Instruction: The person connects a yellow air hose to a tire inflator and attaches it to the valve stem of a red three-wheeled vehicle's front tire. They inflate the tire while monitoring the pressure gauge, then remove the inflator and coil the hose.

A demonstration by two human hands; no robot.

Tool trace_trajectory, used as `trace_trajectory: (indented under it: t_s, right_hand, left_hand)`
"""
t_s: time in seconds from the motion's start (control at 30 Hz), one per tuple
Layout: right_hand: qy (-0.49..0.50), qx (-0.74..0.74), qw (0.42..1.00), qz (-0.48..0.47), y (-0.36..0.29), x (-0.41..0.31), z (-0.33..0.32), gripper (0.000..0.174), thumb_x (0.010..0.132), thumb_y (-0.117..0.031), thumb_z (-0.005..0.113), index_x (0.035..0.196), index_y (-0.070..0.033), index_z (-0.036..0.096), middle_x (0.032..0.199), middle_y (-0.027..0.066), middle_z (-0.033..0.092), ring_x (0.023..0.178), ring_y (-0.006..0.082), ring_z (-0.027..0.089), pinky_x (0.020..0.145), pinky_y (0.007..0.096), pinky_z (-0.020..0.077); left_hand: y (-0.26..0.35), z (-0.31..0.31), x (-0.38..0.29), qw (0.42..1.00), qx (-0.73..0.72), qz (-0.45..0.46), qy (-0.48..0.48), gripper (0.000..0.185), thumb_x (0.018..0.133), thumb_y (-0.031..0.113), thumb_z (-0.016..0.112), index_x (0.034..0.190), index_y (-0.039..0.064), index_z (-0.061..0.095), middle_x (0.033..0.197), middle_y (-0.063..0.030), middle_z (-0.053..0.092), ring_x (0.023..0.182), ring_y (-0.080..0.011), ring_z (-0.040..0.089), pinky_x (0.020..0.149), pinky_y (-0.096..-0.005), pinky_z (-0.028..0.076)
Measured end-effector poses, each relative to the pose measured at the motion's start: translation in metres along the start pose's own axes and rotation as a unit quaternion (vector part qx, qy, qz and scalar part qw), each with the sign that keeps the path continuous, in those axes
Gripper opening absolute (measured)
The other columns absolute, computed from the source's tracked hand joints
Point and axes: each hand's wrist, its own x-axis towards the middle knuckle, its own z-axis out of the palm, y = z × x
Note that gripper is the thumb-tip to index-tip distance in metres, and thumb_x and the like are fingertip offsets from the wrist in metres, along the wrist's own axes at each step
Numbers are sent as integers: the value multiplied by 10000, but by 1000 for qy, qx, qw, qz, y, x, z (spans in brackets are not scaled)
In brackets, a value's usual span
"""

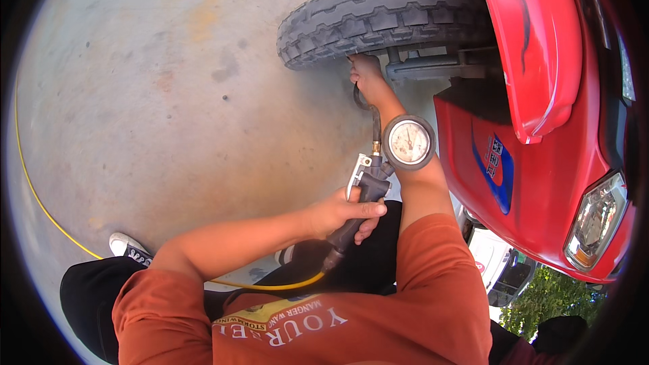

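Note:
My left hand point(337, 213) is wrapped around the dark handle of a tyre inflator gun point(374, 187). A silver trigger lever point(355, 175) runs along its side; whether it is pressed I cannot tell. On the gun sits a round dial pressure gauge point(409, 142) with a black rim. A short black hose point(376, 124) leads from a brass fitting up to my right hand point(366, 70). That hand is closed around the hose's far end, against the near side of a chunky-treaded rubber tyre point(385, 17). The hose's tip and any valve are hidden there.
A red vehicle body point(471, 162) with a fender point(537, 50) and headlight point(596, 220) stands close on the right. Beside the tyre is a grey metal axle part point(431, 67). A yellow air hose point(274, 287) trails from the gun across the concrete floor point(177, 126).

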Motion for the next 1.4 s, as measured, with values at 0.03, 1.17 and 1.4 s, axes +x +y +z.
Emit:
trace_trajectory:
  t_s: [0.03, 1.17, 1.4]
  right_hand:
    - [-1, -3, 1000, -3, -2, -1, 2, 210, 896, -144, 651, 754, -93, 506, 606, -15, 355, 463, 109, 309, 405, 288, 198]
    - [14, 4, 1000, 9, 1, 2, -2, 222, 855, -97, 634, 713, -97, 463, 606, -11, 369, 446, 101, 271, 406, 285, 176]
    - [52, -7, 999, 7, -9, -2, 12, 185, 877, -80, 594, 748, -89, 461, 606, -2, 375, 445, 106, 299, 393, 291, 187]
  left_hand:
    - [1, 0, 0, 1000, -5, -4, 0, 230, 915, 268, 660, 882, 104, 502, 635, -29, 516, 525, -128, 524, 487, -285, 472]
    - [2, 4, 0, 1000, -3, -10, 6, 254, 906, 276, 667, 813, 100, 509, 616, -33, 519, 524, -130, 526, 508, -290, 471]
    - [4, 1, 1, 1000, 8, -17, -1, 225, 906, 243, 659, 871, 74, 515, 637, -28, 508, 546, -137, 532, 519, -295, 481]
